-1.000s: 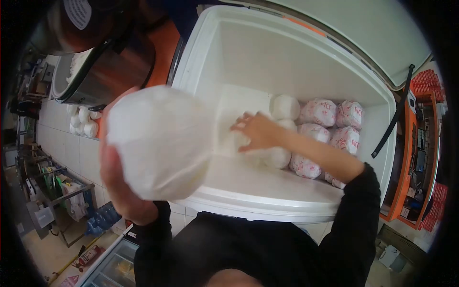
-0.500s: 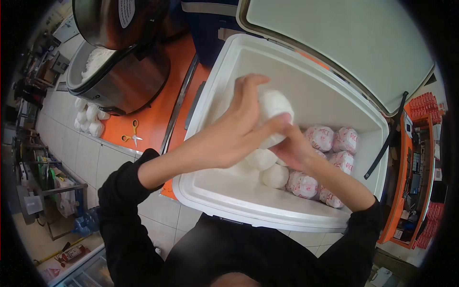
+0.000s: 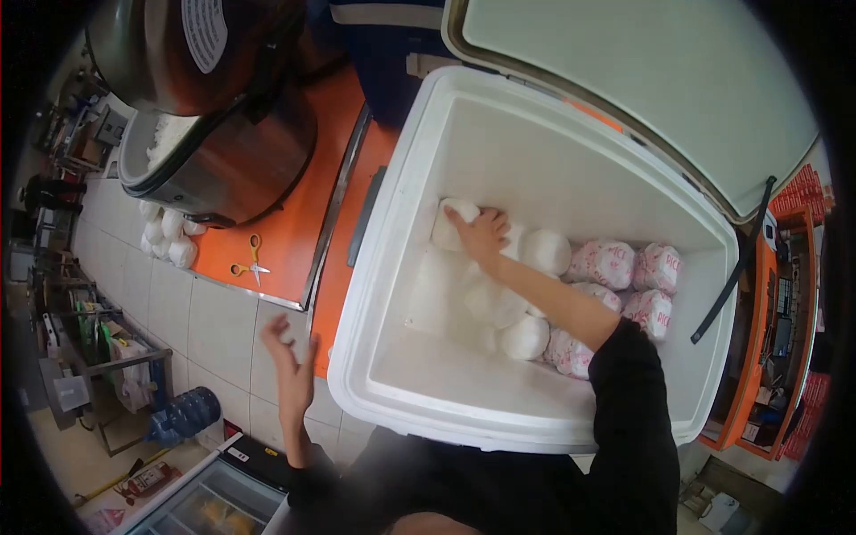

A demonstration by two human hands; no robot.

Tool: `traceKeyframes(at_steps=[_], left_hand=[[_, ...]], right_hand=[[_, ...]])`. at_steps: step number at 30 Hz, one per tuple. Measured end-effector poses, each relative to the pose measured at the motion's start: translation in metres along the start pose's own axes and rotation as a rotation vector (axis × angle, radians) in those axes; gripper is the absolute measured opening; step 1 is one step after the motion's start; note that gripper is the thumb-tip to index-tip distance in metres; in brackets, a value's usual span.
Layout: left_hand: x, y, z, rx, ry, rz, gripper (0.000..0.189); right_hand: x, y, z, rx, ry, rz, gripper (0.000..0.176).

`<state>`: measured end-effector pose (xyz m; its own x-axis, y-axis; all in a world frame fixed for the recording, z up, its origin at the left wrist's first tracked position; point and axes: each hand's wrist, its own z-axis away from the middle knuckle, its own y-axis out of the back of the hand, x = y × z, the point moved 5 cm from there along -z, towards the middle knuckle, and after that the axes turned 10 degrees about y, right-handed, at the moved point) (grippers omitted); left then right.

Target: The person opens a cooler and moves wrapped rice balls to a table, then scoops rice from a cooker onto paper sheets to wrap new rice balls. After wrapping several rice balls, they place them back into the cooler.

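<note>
I note big white foam cooler box [image 3: 370,294]: matt, faintly grainy. White paper-wrapped round parcel [image 3: 450,221]: smooth, matt. Large dark metal rice cooker [image 3: 232,152]: glossy. Orange countertop [image 3: 276,241]: smooth.

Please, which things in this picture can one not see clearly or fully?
Head view only.
- The right hand covers part of the white wrapped ball; whether it grips is unclear.
- The forearm hides balls beneath it in the cooler.
- Red print on the printed packs: too small to read.
- The round label, top left: cut by the picture edge.
</note>
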<state>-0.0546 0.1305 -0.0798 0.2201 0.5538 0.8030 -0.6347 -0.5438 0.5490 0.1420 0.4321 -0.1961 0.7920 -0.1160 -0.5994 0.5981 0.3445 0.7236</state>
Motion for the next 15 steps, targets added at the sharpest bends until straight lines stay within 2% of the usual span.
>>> traceKeyframes(at_steps=[2, 3, 5, 6, 8, 9, 10, 12, 15], left_hand=[[-0.097, -0.023, 0.006, -0.177, -0.1, -0.368, 0.073], [-0.154, -0.036, 0.009, -0.228, 0.031, -0.374, 0.078], [-0.218, -0.056, 0.023, -0.287, 0.089, -0.384, 0.085], [-0.23, -0.063, 0.03, -0.292, 0.011, -0.384, 0.086], [-0.226, -0.067, 0.034, -0.294, -0.023, -0.258, 0.087], [-0.209, -0.068, 0.03, -0.294, 0.025, -0.133, 0.087], [-0.201, -0.07, 0.028, -0.294, 0.075, -0.005, 0.086], [-0.203, -0.073, 0.027, -0.292, 0.007, -0.184, 0.085], [-0.235, -0.073, 0.012, -0.314, 0.0, -0.29, 0.082]], right_hand=[[0.008, -0.004, -0.008, -0.021, -0.005, 0.034, 0.095], [0.015, -0.006, -0.006, -0.033, -0.01, 0.052, 0.097], [0.009, 0.016, 0.022, -0.025, 0.075, 0.053, 0.092], [0.0, 0.03, 0.038, -0.019, 0.122, 0.05, 0.089], [-0.006, 0.049, 0.086, -0.255, 0.503, 0.487, 0.083], [-0.003, 0.051, 0.104, -0.375, 0.693, 0.708, 0.08], [0.005, 0.048, 0.107, -0.395, 0.771, 0.79, 0.077], [0.023, 0.034, 0.109, -0.436, 0.932, 0.952, 0.073], [0.018, 0.024, 0.096, -0.644, 0.786, 1.023, 0.067]])
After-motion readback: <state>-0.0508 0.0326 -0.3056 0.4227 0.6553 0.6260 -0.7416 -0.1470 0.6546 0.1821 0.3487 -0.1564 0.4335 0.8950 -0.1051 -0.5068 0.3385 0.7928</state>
